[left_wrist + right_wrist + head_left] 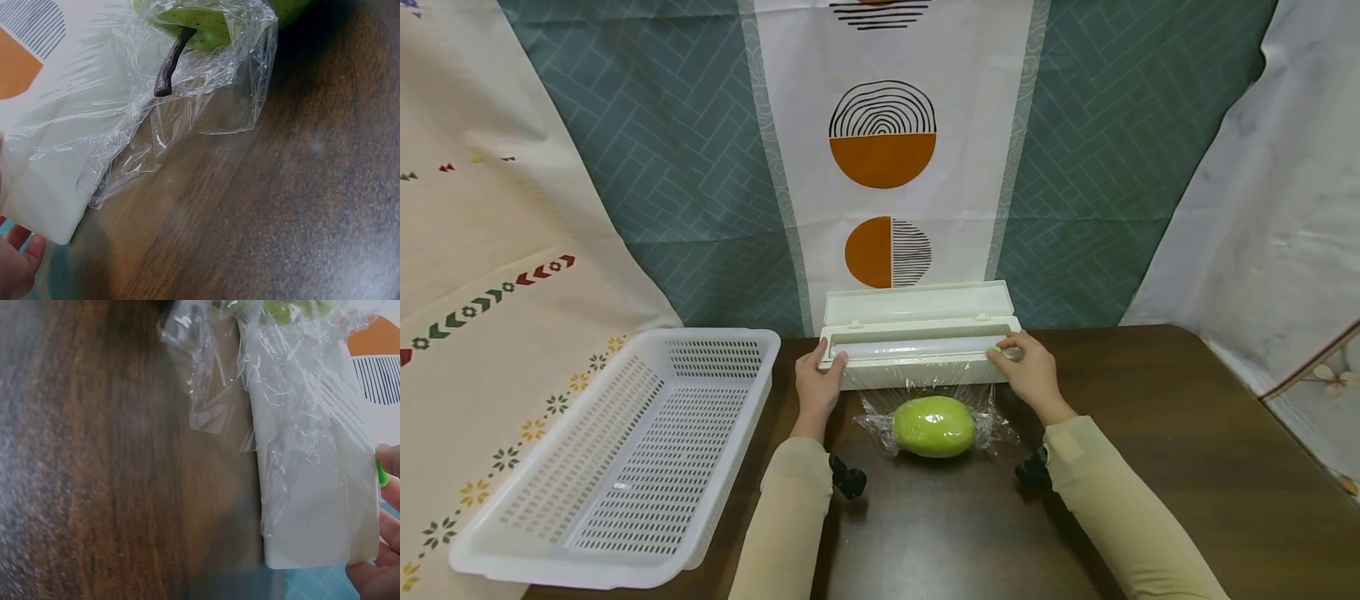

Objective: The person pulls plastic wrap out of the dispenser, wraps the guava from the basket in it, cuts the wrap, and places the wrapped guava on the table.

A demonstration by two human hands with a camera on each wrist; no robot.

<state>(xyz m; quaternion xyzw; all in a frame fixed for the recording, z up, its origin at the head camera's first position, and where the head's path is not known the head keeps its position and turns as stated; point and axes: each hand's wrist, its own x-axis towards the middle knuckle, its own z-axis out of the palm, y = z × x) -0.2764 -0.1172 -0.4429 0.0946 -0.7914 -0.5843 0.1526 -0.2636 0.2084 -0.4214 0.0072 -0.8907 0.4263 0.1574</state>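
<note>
A white cling film dispenser (925,372) stands on the table with its lid (917,303) raised and a film roll (917,347) inside. My left hand (818,383) grips its left end, thumb in front. At the right end, my right hand (1032,373) pinches a small green slide cutter (382,474) on the front edge, other fingers against the box end. Clear cling film (134,119) stretches down from the dispenser and wraps a green pear (934,427) lying just in front. The pear's dark stem (172,65) shows through the film in the left wrist view.
A white perforated plastic basket (700,546) is on the left of the dark wooden table (925,542). Patterned cloths (700,167) hang behind the table and at both sides.
</note>
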